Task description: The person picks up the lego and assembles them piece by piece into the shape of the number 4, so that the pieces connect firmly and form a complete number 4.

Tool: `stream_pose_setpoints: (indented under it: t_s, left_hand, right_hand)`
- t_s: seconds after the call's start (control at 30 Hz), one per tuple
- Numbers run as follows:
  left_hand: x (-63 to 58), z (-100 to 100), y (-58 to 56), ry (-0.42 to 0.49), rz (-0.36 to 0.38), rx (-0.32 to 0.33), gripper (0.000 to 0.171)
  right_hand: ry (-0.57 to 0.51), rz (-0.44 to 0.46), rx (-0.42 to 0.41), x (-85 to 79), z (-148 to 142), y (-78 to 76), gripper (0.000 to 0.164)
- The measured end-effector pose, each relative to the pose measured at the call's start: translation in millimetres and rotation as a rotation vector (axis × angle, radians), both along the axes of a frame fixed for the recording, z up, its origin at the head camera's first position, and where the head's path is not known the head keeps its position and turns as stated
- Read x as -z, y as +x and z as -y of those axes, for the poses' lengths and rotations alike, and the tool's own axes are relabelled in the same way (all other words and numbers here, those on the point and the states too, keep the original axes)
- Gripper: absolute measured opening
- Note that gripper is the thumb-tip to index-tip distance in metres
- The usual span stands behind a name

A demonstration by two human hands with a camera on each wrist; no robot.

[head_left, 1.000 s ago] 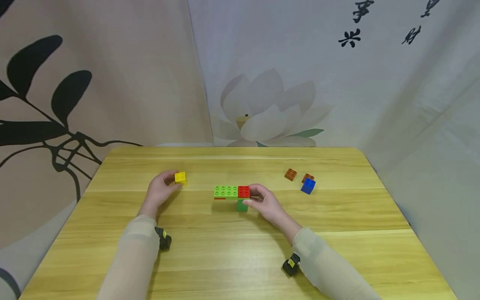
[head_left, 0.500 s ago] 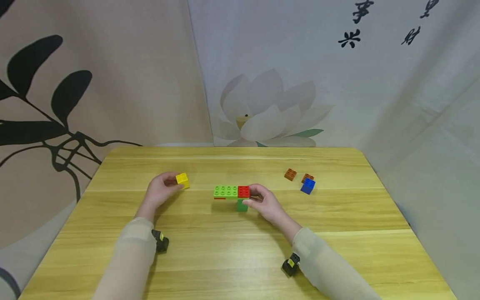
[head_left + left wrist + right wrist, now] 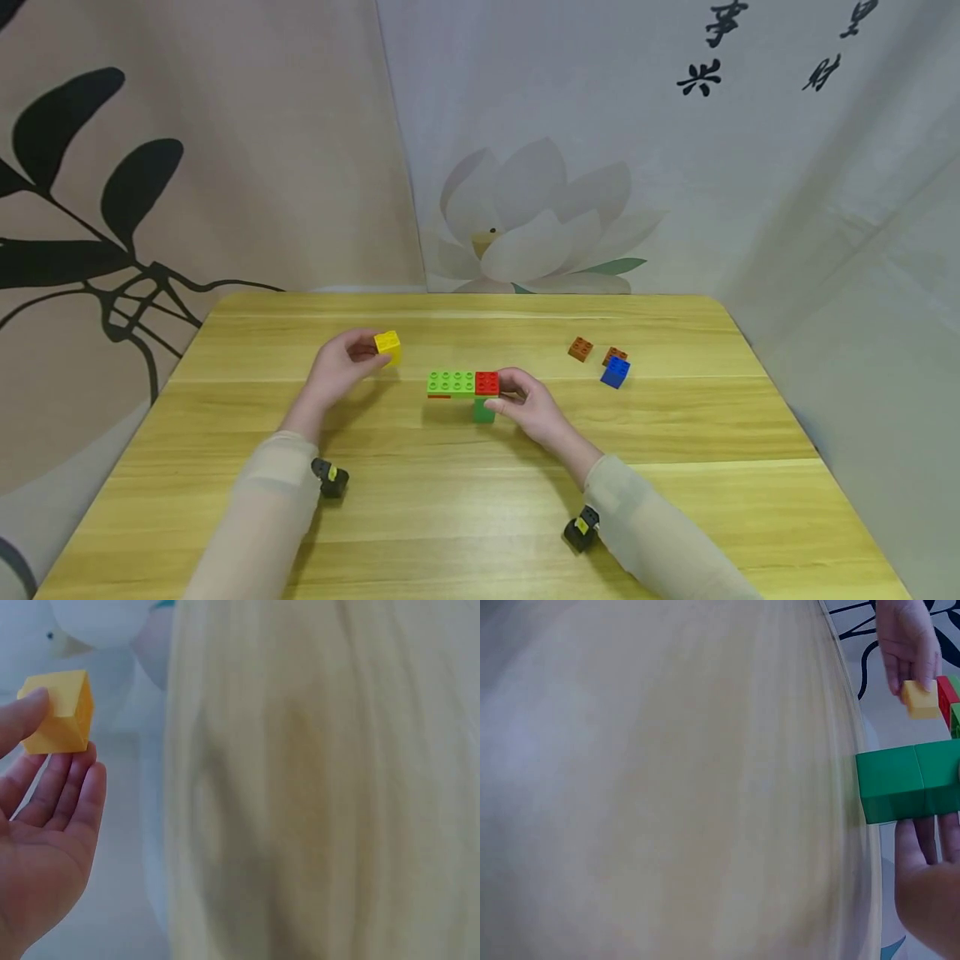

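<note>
My left hand [image 3: 343, 367] pinches a yellow building brick [image 3: 387, 347] between thumb and fingers, held up off the table. In the left wrist view the thumb presses one face of the yellow brick [image 3: 60, 712]. Nearer the middle, my right hand [image 3: 536, 410] grips a structure of building bricks by its right end. A lime-green brick [image 3: 451, 383] and a red brick [image 3: 487, 383] form its top, with a darker green column [image 3: 483, 412] below. The right wrist view shows two green bricks [image 3: 907, 780] joined, fingers behind them. A thin red piece [image 3: 438, 397] shows under the lime-green left end.
On the right of the wooden table [image 3: 480, 517] lie an orange-brown brick [image 3: 581, 349], a second orange-brown brick [image 3: 615, 353] and a blue brick [image 3: 616, 372] that partly covers it. A printed curtain [image 3: 540, 125] hangs behind the table's back edge.
The left hand has moved right and slightly away from the body with the yellow brick, closer to the structure. The right hand and its bricks have stayed still.
</note>
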State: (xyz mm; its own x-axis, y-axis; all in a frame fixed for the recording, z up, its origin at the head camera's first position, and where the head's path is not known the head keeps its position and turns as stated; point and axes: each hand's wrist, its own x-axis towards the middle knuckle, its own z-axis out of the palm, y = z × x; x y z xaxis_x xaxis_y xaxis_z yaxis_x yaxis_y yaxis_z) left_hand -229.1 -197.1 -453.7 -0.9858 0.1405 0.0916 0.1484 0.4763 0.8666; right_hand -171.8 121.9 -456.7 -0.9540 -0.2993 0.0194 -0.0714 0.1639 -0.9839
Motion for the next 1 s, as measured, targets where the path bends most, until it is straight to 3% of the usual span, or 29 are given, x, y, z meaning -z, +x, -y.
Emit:
stream_pose_setpoints:
  t_s: [0.43, 0.8, 1.0]
  left_hand:
    - [-36.9, -38.0, 7.1, 0.096, -0.094, 0.068, 0.04]
    - [-56.8, -68.7, 18.6, 0.078, -0.16, 0.179, 0.039]
    - [-59.7, -82.0, 22.4, 0.051, -0.19, 0.232, 0.037]
  right_hand:
    - [0.008, -0.002, -0.003, 1.3, -0.6, -1.0, 0.034]
    - [0.011, 0.003, 0.007, 1.2, -0.5, -0.7, 0.032]
    - [0.007, 0.005, 0.003, 0.7, -0.3, -0.9, 0.032]
